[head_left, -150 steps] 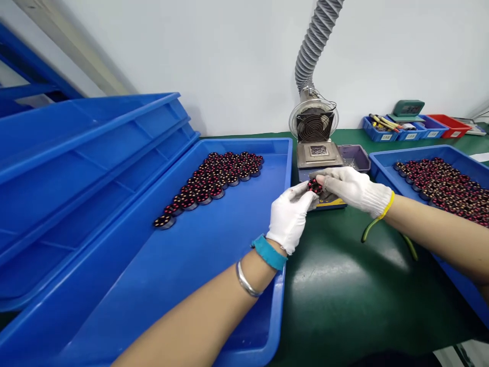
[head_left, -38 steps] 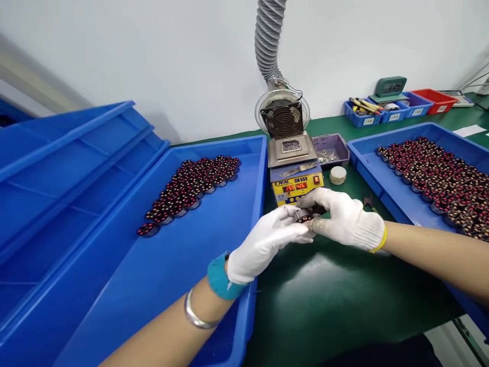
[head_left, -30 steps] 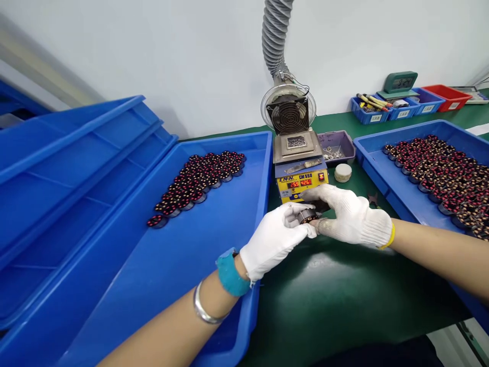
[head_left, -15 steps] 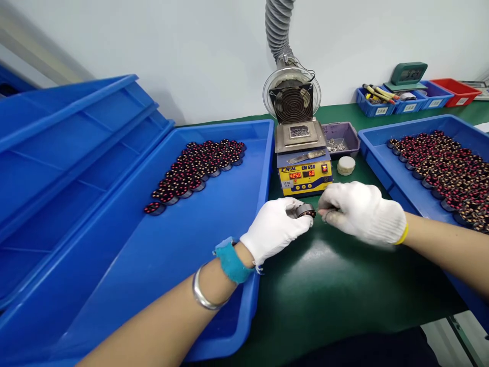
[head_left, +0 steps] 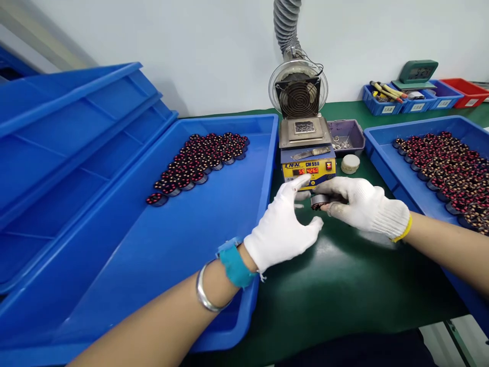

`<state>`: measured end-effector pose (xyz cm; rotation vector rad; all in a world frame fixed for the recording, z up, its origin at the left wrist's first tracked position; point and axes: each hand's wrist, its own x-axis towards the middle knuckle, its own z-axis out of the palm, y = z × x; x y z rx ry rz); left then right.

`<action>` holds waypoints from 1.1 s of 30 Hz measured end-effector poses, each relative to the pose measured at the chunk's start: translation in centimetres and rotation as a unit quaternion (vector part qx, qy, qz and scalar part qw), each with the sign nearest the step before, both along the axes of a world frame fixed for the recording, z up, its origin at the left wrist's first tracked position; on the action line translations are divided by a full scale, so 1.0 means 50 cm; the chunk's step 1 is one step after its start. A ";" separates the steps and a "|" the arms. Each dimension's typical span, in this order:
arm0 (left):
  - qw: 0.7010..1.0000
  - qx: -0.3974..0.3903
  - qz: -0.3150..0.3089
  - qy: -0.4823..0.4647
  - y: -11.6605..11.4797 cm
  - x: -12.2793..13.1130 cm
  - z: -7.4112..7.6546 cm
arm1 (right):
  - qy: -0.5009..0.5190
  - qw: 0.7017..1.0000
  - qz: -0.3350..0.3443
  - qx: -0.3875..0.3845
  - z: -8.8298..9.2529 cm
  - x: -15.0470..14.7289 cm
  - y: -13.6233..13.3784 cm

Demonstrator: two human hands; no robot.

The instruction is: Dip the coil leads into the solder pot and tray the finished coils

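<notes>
My right hand [head_left: 353, 206], in a white glove with a yellow cuff edge, pinches a small round motor stator [head_left: 318, 200] with a grey rim and dark windings. Its underside is partly hidden by the fingers. Just left of the stator, my left hand [head_left: 284, 221], also gloved in white, is open with thumb and fingers spread apart. Both hands are above the green table mat in front of a yellow and blue solder pot [head_left: 307, 171] with red digits. A metal scraper [head_left: 311, 153] lies across its top.
A large blue tray [head_left: 214, 229] at left holds rows of similar stators; another blue tray [head_left: 376, 140] at right holds many more. Behind the pot stand a fan [head_left: 300, 99] and a grey hose. A purple bin [head_left: 355, 135] and a round white pad [head_left: 350, 163] sit right of the pot.
The stator has passed from my left hand's grip to my right hand's. My left fingers have opened away from it. The camera view has shifted slightly.
</notes>
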<state>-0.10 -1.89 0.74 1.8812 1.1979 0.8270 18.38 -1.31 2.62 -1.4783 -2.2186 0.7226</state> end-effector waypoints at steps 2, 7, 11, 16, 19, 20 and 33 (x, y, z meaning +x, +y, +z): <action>0.999 0.045 -0.024 0.008 -0.002 0.001 -0.005 | 0.014 1.000 0.015 0.004 0.001 -0.002 -0.003; 0.998 -0.057 -0.026 -0.005 0.005 0.002 -0.005 | 0.009 0.999 -0.012 0.043 0.005 -0.010 -0.014; 0.980 -0.196 0.001 -0.039 0.005 0.000 0.012 | 0.047 0.996 -0.042 0.061 0.009 -0.007 -0.008; 0.972 -0.223 -0.077 0.008 0.003 -0.015 0.036 | 0.160 0.984 -0.075 -0.006 0.004 0.004 0.016; 0.991 -0.132 -0.009 0.026 0.010 -0.019 0.035 | 0.226 0.968 -0.083 -0.076 -0.004 0.008 0.024; 0.994 -0.106 0.018 0.026 0.012 -0.018 0.031 | 0.246 0.961 -0.081 -0.098 -0.006 0.008 0.025; 0.994 -0.056 0.036 0.081 0.006 -0.004 0.013 | 0.150 0.988 -0.018 -0.044 -0.002 -0.009 0.007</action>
